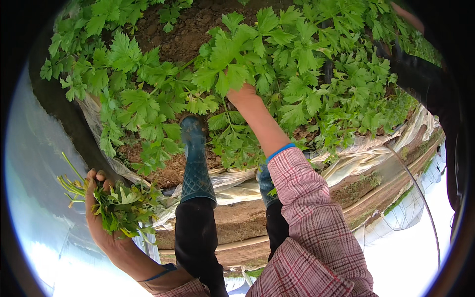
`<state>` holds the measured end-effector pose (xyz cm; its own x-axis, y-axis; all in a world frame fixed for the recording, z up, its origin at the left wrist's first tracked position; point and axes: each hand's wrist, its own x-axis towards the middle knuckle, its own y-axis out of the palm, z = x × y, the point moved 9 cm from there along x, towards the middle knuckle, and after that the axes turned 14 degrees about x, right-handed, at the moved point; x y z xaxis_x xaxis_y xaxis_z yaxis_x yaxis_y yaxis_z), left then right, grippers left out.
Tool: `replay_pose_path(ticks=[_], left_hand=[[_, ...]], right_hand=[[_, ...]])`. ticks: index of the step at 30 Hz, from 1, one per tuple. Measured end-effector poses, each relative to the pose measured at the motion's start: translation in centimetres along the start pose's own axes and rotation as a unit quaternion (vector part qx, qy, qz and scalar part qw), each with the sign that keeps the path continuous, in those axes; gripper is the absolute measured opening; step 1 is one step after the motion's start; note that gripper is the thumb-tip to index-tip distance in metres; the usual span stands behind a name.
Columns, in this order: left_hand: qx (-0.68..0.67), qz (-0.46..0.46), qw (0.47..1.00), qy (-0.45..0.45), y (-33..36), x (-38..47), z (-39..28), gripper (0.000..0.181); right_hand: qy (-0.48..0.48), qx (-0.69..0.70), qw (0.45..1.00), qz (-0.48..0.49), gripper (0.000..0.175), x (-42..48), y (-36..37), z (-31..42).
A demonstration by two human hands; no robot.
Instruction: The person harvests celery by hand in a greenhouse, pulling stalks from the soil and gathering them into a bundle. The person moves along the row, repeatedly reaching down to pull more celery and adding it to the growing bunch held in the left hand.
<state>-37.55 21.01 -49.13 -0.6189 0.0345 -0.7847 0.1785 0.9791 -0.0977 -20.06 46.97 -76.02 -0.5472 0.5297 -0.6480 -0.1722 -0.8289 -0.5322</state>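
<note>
At the lower left of the head view, my left hand [97,215] is closed around a bunch of picked celery-like leaves [126,206], some of them yellowed. The cut stalks [72,185] stick out past its fingertips. My right hand [241,91] reaches into the leafy green plants [304,48] at the upper middle. Leaves cover its fingers, so whether they hold a stem cannot be seen. Broad toothed leaves [230,76] lie right over that hand.
My blue-green rubber boots [195,159] stand among the plants. Brown soil [174,37] shows between them. Crumpled plastic film [233,185] edges the bed. A thin curved rod [419,189] rises at right. Another person's dark-clothed limb [415,70] is at the right edge.
</note>
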Motion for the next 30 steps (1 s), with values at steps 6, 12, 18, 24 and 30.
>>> replay_pose_path(ticks=[6, 12, 18, 24, 30], left_hand=[[0.020, -0.001, 1.000, -0.009, 2.4, -0.9, -0.2, 0.016], [0.072, 0.007, 0.997, 0.011, 3.6, -1.1, -0.4, 0.017], [0.058, 0.036, 0.998, 0.014, 5.5, -1.8, -1.0, 0.017], [0.075, 0.021, 0.997, 0.014, 5.2, -2.2, -0.6, 0.018], [0.092, 0.029, 0.995, 0.011, 5.6, -2.5, -0.6, 0.017]], right_hand=[[0.031, 0.068, 0.995, 0.067, 0.026, 4.2, 5.6, -4.9], [0.010, 0.077, 0.995, 0.068, 0.030, 5.1, 6.5, -3.5], [0.100, 0.038, 0.983, 0.148, 0.026, -0.7, 9.8, -1.5], [0.045, -0.026, 0.999, -0.014, 0.024, -3.6, 4.2, -3.6], [-0.022, 0.052, 0.991, -0.122, 0.021, 1.3, -11.2, -2.6]])
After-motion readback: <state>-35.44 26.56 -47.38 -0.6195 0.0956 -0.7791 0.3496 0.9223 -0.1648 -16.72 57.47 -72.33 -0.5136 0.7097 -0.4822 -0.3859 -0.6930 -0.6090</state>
